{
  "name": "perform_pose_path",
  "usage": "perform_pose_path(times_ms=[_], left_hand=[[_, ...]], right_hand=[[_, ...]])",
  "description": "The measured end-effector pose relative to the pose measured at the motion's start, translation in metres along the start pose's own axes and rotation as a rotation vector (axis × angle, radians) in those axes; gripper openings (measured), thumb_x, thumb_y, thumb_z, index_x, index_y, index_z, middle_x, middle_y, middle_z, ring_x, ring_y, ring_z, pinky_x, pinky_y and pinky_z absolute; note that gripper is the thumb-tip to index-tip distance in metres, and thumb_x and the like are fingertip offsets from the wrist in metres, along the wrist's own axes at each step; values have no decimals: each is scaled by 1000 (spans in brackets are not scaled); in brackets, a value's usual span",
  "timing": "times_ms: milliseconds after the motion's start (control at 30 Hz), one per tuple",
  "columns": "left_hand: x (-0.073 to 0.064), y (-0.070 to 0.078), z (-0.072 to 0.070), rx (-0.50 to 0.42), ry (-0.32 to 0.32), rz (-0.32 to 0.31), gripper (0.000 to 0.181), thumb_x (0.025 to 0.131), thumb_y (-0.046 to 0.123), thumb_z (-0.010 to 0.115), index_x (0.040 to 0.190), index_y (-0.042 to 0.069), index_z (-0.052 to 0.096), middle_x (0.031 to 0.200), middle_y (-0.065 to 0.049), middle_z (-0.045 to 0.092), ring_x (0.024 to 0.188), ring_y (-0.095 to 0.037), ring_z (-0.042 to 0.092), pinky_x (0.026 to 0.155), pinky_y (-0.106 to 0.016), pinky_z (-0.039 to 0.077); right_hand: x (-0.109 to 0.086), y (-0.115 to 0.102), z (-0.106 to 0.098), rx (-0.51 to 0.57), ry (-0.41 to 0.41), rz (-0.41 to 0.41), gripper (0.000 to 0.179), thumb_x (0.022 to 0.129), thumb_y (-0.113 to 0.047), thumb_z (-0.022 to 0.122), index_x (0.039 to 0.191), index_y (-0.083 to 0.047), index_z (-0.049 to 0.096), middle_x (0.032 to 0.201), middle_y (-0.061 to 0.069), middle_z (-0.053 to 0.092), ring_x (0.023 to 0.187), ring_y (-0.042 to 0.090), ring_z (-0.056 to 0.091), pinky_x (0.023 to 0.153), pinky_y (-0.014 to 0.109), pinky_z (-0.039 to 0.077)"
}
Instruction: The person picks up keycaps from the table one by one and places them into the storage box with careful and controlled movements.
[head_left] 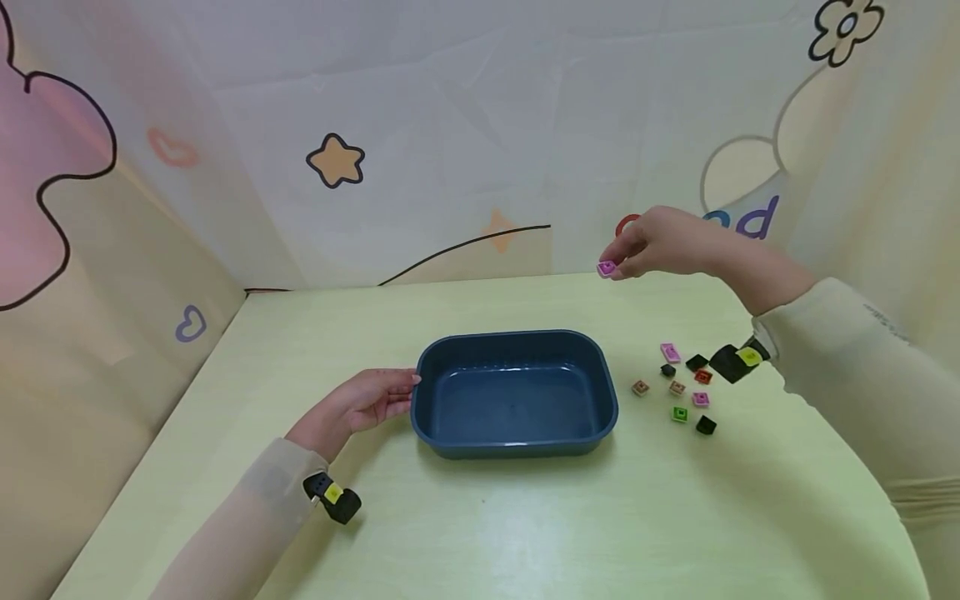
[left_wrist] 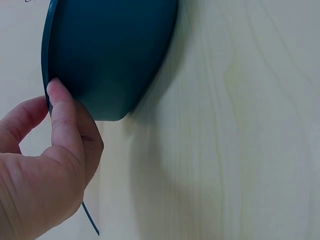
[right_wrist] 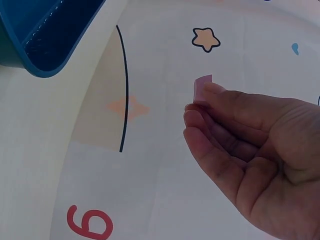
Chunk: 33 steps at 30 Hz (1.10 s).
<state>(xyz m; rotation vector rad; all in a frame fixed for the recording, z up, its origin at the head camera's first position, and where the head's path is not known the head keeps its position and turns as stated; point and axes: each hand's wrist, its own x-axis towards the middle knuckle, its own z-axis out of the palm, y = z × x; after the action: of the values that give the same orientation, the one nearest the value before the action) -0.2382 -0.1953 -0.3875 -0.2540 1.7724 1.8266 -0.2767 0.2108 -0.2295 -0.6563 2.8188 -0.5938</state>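
A dark blue plastic basin [head_left: 517,452] sits on the table with nothing inside. At its left end my left hand [head_left: 367,398] pinches the rim, thumb on one side and fingers on the other, as the left wrist view shows on the basin wall [left_wrist: 115,60]. Raised above the table, beyond the basin's far right corner, my right hand [head_left: 663,240] holds a small pink block [head_left: 607,269]. In the right wrist view the block [right_wrist: 202,89] is between thumb and fingertips, and the other fingers curl below.
Right of the basin lie several small blocks, among them a pink one [head_left: 671,353], a red one [head_left: 702,377], a green one [head_left: 679,414] and a black one [head_left: 706,425]. A printed curtain [head_left: 450,150] hangs behind the pale table [head_left: 480,525].
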Motion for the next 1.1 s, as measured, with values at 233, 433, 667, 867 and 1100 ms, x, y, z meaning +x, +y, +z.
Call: perform_pose_path(times_ms=[233,433,667,867,1100], left_hand=[[1,-1,-2,2,-10,3,45,106,10,50,146,-9,44,83,5,71,72,-3,70,72,-14,61],[0,-2,-3,0,-9,-7,45,106,11,51,147,-8,43,83,4,71,73,-3,69,72,-14,61],[2,-3,-2,-2,-10,-6,48,106,11,51,149,-8,41,83,5,71,73,-3,69,73,-14,61],[1,-2,-2,4,-26,11,49,106,10,50,150,-10,39,83,5,72,73,-3,69,73,-14,61],[1,-1,-2,-7,-26,4,49,106,10,50,150,-10,39,84,5,72,73,-3,70,72,-14,61]], right_hand=[[9,-15,4,15,-5,-24,25,97,-12,68,119,1,73,105,16,76,93,23,70,87,42,62],[21,-28,11,26,-17,-41,25,97,-11,69,119,1,74,105,16,77,91,23,69,88,41,62],[30,-38,18,39,-33,-66,27,96,-13,70,119,0,74,108,18,77,93,24,70,88,40,62],[40,-41,29,53,-45,-92,25,95,-12,71,118,-1,75,105,16,78,92,24,70,90,39,62],[52,-43,42,60,-74,-107,25,95,-11,71,118,-2,75,105,16,78,94,24,71,93,42,61]])
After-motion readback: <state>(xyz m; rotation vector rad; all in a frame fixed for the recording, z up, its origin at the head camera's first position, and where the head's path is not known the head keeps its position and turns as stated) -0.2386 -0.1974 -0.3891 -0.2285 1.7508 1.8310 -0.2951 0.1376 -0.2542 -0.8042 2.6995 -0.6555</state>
